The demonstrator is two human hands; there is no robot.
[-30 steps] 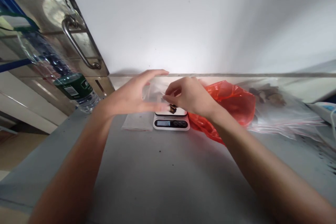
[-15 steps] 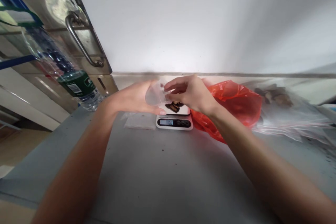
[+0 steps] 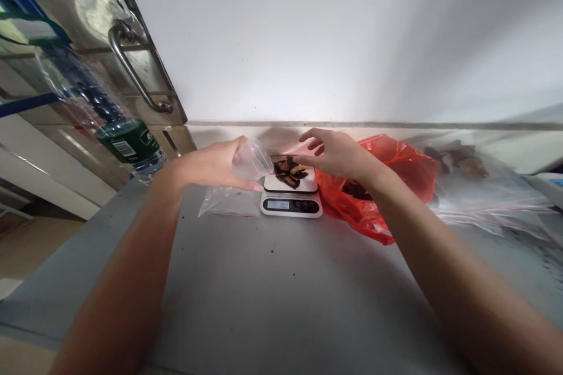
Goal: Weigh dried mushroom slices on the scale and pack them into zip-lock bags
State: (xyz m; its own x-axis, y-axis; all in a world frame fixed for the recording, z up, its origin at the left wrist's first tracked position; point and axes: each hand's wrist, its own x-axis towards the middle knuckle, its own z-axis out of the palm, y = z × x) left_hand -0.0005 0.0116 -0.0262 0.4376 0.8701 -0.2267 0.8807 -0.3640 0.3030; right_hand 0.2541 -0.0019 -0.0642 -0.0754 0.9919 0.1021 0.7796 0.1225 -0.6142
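A small white digital scale (image 3: 291, 204) sits on the grey table with several dark brown dried pieces (image 3: 290, 172), perhaps sliced mushrooms, piled on its plate. To its left, my left hand (image 3: 215, 167) holds a clear plastic zip bag (image 3: 252, 159), whose mouth faces the scale; some fingers are hidden behind the hand. My left thumb stretches towards the scale's edge. Just above the right side of the plate hovers my right hand (image 3: 336, 153), fingers curved and apart, with nothing visible in them. Beside it lies a red plastic bag (image 3: 411, 173) containing dark pieces.
More clear bags (image 3: 231, 202) lie flat left of the scale. At the right are clear zip bags (image 3: 497, 196), with brown pieces (image 3: 461, 159) behind. A green-labelled plastic bottle (image 3: 127, 140) stands at the left, near a metal handle (image 3: 136, 73). A white wall (image 3: 352, 41) rises behind.
My right hand has moved right, away from the clear bag. My left hand and the bag have shifted left, uncovering the pile on the scale.
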